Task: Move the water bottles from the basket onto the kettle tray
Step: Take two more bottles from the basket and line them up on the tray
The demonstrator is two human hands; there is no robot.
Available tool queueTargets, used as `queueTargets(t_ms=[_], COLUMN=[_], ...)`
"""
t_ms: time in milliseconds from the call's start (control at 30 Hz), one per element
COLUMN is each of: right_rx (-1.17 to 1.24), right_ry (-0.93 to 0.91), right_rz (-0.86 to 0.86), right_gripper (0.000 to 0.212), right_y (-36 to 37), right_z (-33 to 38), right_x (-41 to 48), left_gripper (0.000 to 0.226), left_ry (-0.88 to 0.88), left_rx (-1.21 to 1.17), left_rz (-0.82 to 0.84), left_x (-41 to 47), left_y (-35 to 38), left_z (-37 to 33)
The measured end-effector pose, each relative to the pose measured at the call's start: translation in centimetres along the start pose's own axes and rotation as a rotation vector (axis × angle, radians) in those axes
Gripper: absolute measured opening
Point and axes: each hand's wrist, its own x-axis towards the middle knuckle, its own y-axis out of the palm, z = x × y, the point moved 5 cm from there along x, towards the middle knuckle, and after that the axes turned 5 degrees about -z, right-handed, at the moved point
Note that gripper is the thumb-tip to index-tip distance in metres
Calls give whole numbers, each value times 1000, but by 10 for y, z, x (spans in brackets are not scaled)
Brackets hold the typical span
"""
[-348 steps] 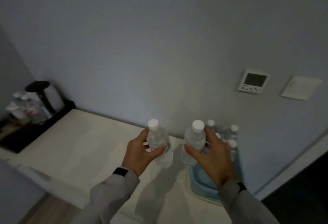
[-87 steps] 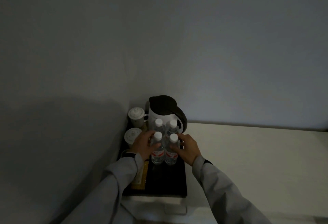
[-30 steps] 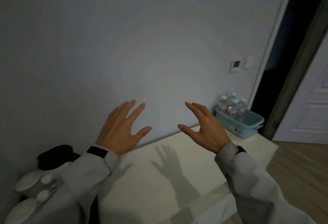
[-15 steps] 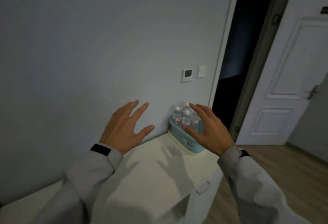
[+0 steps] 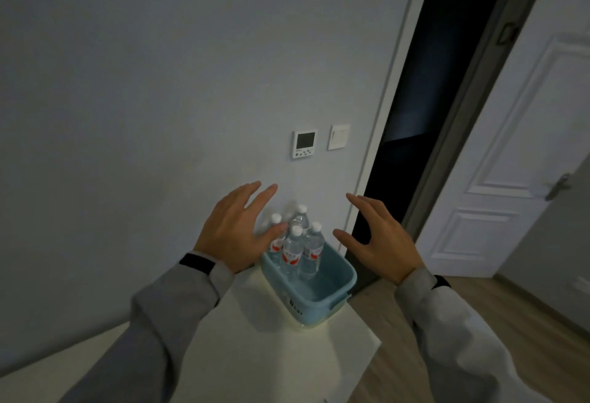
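Observation:
A light blue plastic basket (image 5: 332,299) sits at the right end of the white counter (image 5: 271,354), against the wall. Several clear water bottles (image 5: 295,251) with white caps and red labels stand upright in its far end. My left hand (image 5: 238,233) hovers open just left of the bottles, partly in front of them, holding nothing. To the right of the basket my right hand (image 5: 378,238) is spread open and empty, held above the rim. The kettle tray is out of view.
A thermostat panel (image 5: 304,144) and a light switch (image 5: 339,136) are on the wall above the basket. A dark open doorway (image 5: 431,109) and a white door (image 5: 523,153) lie to the right. Wooden floor (image 5: 408,364) lies beyond the counter's right edge.
My view has swung right and closer to the basket. Both empty hands have come nearer to it and now flank the bottles.

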Motion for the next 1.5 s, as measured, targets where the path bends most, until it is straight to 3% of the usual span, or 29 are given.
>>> queueTargets(t_ms=[200,567,867,1033,1100,1233,1500], right_rx=[80,339,428,523,551,602,609], right_ry=[-50,-81,98,159,210,259,352], right_rz=[60,335,602,597,675,592,486], right_gripper=[79,80,91,80,80,84,74], right_y=[61,163,240,249,306,301,315], right_z=[-70,-169,-204,-192,-200,-190,-189], right_x=[62,117,86,65,70,62,62], left_gripper=[71,75,70,74,78,75,63], left_ry=[-66,-433,-785,-837,-941,-950,-970], left_rx=[92,205,-45,-214,-265,-325,-331], left_rz=[-1,156,255,201,183,113,8], left_x=[37,39,-1,-7,-10,-8,-10], left_y=[66,189,286,308,352,354,353], left_z=[5,21,47,41,76,67,73])
